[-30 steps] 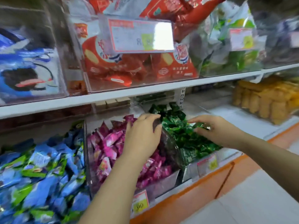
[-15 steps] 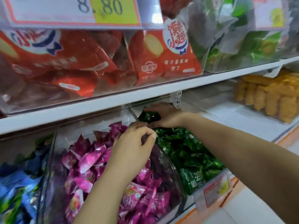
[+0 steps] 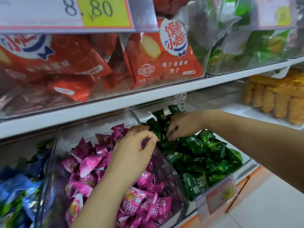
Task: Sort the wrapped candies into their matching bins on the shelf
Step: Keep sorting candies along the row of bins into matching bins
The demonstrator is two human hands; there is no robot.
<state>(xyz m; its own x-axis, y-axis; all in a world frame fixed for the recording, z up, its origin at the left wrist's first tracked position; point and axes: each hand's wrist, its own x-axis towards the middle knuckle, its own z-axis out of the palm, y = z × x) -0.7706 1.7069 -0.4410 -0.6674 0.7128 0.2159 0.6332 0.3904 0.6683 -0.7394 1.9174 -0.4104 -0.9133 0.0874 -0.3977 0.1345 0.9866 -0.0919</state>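
Shelving: white boards (image 3: 115,102) in two tiers, with clear bins on each.
Upper tier: red snack bags (image 3: 164,60) fill the bin behind a large price tag (image 3: 74,12) reading 8.80; green bags (image 3: 263,51) sit in the next bin to the right.
Lower tier, left: blue candies (image 3: 19,191), blurred at the frame edge.
Lower tier, middle: pink candies (image 3: 88,162) are heaped in the pink bin (image 3: 52,162), which touches the green bin along a curved clear wall.
Lower tier, right: green candies (image 3: 205,162) are piled in the green bin (image 3: 143,111), high at the back and sloping toward a small price tag (image 3: 220,195) at the front.
Far right: yellow snacks (image 3: 276,99) in a separate clear box, well apart from the candies.
Left hand (image 3: 133,155): over the pink bin at its right side, knuckles up. The fingers are curled and the thumb meets the forefinger just beside the shared wall; whether anything is between them cannot be told.
Right hand (image 3: 184,124): reaches across to the back of the green bin, palm down, fingers bent and spread with their tips among the green wrappers. Whether they grip a candy cannot be told.
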